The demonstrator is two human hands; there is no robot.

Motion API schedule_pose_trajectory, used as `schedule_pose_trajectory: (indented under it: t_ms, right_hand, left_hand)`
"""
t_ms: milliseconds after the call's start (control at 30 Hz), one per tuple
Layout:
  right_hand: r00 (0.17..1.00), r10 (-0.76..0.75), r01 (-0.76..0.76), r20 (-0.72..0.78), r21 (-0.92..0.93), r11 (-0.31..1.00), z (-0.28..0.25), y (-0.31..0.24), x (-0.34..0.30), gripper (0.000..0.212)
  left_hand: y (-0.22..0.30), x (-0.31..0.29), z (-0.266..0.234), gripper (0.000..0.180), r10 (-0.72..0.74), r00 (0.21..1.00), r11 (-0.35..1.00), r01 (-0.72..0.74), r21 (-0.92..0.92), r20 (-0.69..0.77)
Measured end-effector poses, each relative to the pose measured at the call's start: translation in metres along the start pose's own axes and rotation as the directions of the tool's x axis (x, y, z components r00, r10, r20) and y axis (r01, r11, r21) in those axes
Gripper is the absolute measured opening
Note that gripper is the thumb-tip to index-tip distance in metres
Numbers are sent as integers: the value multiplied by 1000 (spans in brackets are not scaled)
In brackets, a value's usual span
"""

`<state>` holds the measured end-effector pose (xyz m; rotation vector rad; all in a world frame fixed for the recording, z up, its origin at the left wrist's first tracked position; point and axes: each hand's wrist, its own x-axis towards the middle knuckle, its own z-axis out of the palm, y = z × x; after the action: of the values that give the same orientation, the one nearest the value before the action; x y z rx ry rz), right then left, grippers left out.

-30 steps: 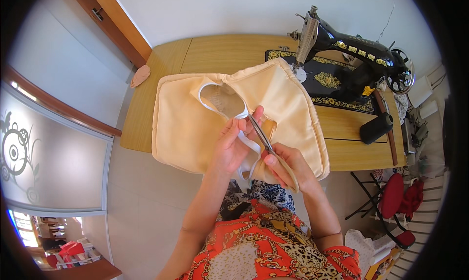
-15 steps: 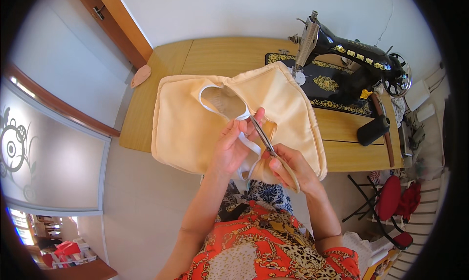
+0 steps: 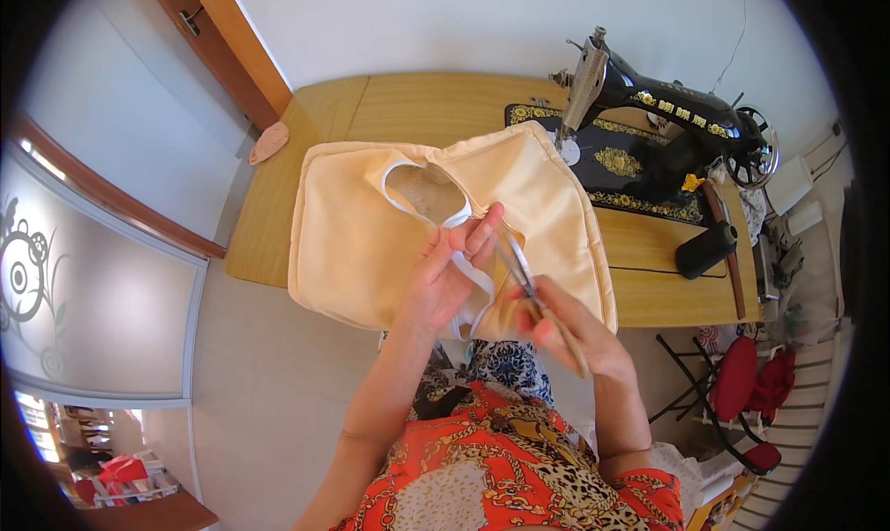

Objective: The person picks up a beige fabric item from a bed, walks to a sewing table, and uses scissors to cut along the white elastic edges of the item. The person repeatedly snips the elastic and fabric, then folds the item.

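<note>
A pale yellow, satiny padded fabric piece [image 3: 352, 225] with a corded rim lies across the table's front edge and hangs toward my lap. White trim [image 3: 454, 219] edges a rounded opening in it, and a loose loop of the trim drops below my left hand [image 3: 447, 267]. That hand pinches the trimmed edge between thumb and fingers. My right hand [image 3: 579, 327] grips scissors [image 3: 528, 285] by the handles, blades pointing up and left, a little blurred. Their tips are close to my left fingers, over the fabric. Whether the blades touch cloth is hard to tell.
A black sewing machine [image 3: 667, 95] with gold decoration stands at the table's right rear. Near it are a black thread cone [image 3: 706, 250] and a brown wooden strip [image 3: 725, 253]. A pinkish cloth item [image 3: 269, 144] sits at the left edge. A red folding chair [image 3: 734, 378] stands lower right.
My right hand and the scissors have moved right and down, away from the trimmed edge. My left hand keeps its pinch, nearly in the same place.
</note>
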<state>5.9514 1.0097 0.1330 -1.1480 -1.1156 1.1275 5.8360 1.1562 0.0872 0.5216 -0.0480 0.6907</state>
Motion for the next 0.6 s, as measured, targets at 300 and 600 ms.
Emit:
schedule_pose_trajectory:
  t_ms: [300,600]
  right_hand:
    - [782,-560,201,-274,-739,643,7,4,83,32]
    - [873,-471,192,-126,-799,570,6,6,95,31]
  left_hand:
    - [-4,-3,-9,19,-26,1000,999,26,24,7]
    - [0,-12,-10,23,36,988,875,42,482,-151]
